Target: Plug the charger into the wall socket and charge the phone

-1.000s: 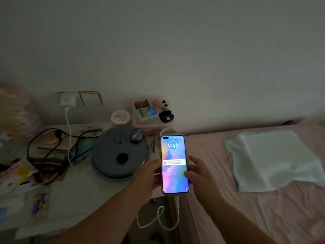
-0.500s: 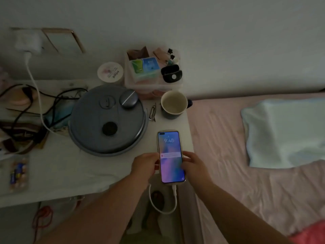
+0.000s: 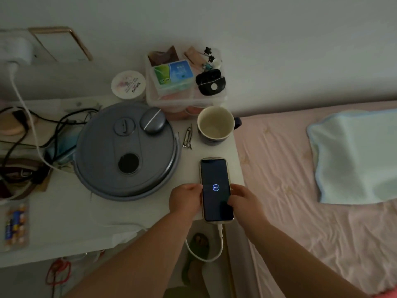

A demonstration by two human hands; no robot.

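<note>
The phone (image 3: 216, 188) lies flat near the right front corner of the white bedside table (image 3: 71, 211). Its screen is dark apart from a small round charging mark. My left hand (image 3: 185, 200) grips its left edge and my right hand (image 3: 241, 198) grips its right edge. A white cable (image 3: 217, 244) is plugged into the phone's bottom end and loops below the table edge. The white charger (image 3: 15, 50) sits in the wall socket at the far left, with its white cord (image 3: 23, 108) running down across the table.
A round grey appliance (image 3: 126, 149) fills the table's middle, with a mug (image 3: 216, 124) and hair clips (image 3: 188, 137) behind the phone. A clear box of small items (image 3: 184, 80) and a white jar (image 3: 128, 84) stand by the wall. Black cables (image 3: 32, 130) tangle at left. A pink bed (image 3: 300, 201) with a pale blue towel (image 3: 354, 155) lies right.
The phone came down from in front of me onto the table, still between both hands. Its bright lock screen gave way to a dark screen with a charging mark.
</note>
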